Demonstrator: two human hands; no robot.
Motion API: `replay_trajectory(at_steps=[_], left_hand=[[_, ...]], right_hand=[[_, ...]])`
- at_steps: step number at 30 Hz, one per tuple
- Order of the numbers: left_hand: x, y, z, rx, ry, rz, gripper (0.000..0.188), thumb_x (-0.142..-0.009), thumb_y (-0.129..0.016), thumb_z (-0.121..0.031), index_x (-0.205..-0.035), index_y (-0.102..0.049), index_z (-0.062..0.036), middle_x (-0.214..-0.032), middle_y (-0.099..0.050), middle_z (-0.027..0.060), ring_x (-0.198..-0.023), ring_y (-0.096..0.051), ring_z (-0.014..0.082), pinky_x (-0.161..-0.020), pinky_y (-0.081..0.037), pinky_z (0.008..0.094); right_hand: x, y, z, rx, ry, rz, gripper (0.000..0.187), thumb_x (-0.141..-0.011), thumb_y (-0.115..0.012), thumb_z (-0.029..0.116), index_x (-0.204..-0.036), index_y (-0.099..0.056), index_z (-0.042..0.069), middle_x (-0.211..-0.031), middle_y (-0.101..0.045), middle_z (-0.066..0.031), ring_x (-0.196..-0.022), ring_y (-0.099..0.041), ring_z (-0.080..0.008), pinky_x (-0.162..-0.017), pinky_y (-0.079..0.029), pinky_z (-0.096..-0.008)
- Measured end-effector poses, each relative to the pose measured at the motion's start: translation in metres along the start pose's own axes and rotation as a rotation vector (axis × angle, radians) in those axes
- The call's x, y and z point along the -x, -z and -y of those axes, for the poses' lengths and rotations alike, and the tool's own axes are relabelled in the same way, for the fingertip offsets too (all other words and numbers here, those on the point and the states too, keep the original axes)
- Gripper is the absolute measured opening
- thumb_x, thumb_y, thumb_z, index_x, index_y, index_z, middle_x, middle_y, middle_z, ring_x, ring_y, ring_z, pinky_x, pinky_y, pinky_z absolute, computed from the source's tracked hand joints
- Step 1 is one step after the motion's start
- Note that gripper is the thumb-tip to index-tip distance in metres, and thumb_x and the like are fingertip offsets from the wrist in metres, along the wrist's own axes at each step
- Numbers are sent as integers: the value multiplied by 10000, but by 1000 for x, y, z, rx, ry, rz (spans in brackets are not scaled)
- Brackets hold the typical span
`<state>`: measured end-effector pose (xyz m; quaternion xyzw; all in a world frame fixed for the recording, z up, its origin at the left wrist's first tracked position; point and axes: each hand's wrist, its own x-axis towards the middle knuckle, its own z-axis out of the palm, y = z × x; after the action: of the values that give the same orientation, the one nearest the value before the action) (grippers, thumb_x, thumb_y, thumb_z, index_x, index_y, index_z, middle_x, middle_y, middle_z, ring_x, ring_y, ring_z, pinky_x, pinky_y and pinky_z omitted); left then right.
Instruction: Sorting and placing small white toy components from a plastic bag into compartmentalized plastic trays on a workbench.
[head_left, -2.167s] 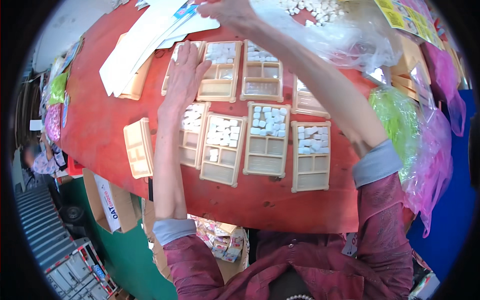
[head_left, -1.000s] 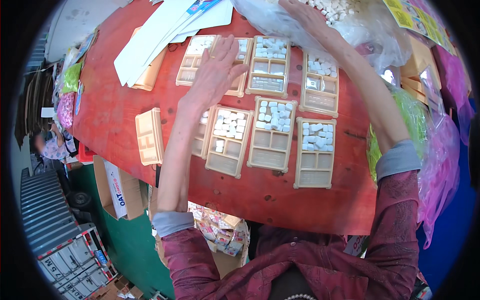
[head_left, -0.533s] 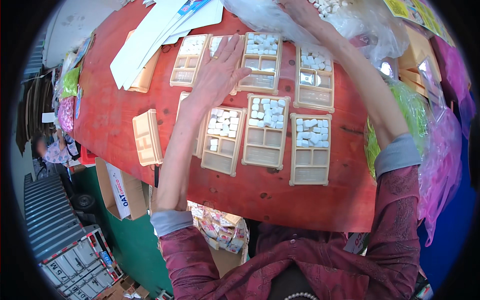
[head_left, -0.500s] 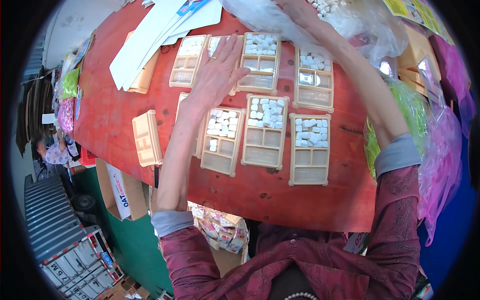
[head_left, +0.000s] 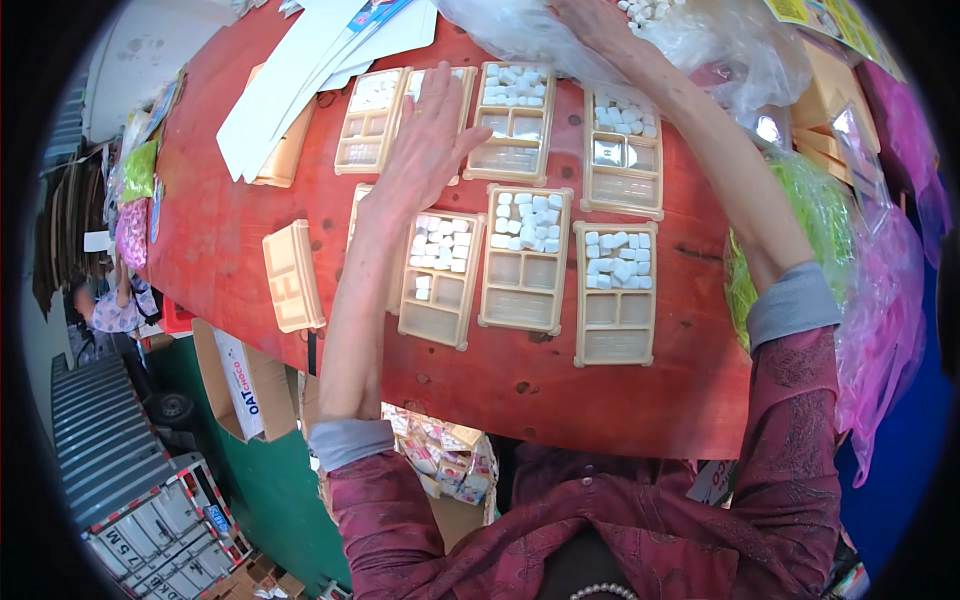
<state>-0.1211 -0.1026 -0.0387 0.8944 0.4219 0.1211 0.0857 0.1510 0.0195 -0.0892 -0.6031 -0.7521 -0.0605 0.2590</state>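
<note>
My left hand (head_left: pixel 425 140) lies with fingers stretched over a beige compartment tray (head_left: pixel 461 84), hiding most of it. Beside it stand another tray (head_left: pixel 362 150) and a tray to the right (head_left: pixel 509 160), both with small white marshmallow-like pieces (head_left: pixel 517 85) in their far compartment. My right hand (head_left: pixel 597 32) reaches to the far edge of the view, by a clear plastic bag (head_left: pixel 520 35); its fingertips are cut off or hidden. Nearer me sit more part-filled trays, including a middle one (head_left: pixel 520 308); my left forearm covers part of another.
White card sheets (head_left: pixel 290 90) lie at the far left, over beige trays. More trays (head_left: pixel 290 275) are stacked near the left table edge. Loose white pieces (head_left: pixel 655 12) and plastic bags (head_left: pixel 740 60) crowd the far right. Green wrapped material (head_left: pixel 800 230) stands at the right edge.
My left hand has shifted slightly left over the tray, its fingers closer together. My right hand stays at the far edge by the plastic. The whole view has shifted a little.
</note>
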Motion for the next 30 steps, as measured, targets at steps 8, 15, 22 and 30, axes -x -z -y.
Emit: replay_trajectory(at_steps=[8,15,22,30], left_hand=[[-6,15,-7,163,24,-42,684,-963,-442,-408,-1443,-217,25,-1527,-156,204,-1420,-140,327,-1146,-145,451],[47,62,-17,515,236,-192,525,-982,-412,-323,-1415,-355,-30,-1537,-191,148,-1429,-144,300,-1158,-78,403],[142,58,-44,288,214,-105,553,-950,-489,-344,-1405,-382,-50,-1487,-309,159,-1430,-140,298,-1156,-68,454],[159,11,-75,91,158,5,780,-832,-641,-246,-1455,-232,-17,-1539,-158,159,-1427,-133,320,-1146,-101,496]], right_hand=[[-9,-2,-37,-284,101,-231,190,-850,-566,195,-964,-617,52,-859,-630,-167,-736,-638,-305,-631,-513,-427],[-3,61,-20,-1696,-683,219,185,-903,-542,169,-922,-627,7,-823,-657,-154,-670,-642,-252,-474,-515,-336],[1,55,-77,-2105,-753,326,220,-955,-412,112,-1046,-582,5,-903,-652,-141,-686,-623,-208,-425,-431,-262],[25,94,-22,-2169,-872,138,235,-954,-390,83,-1108,-538,-13,-937,-633,-156,-643,-598,-205,-408,-397,-225]])
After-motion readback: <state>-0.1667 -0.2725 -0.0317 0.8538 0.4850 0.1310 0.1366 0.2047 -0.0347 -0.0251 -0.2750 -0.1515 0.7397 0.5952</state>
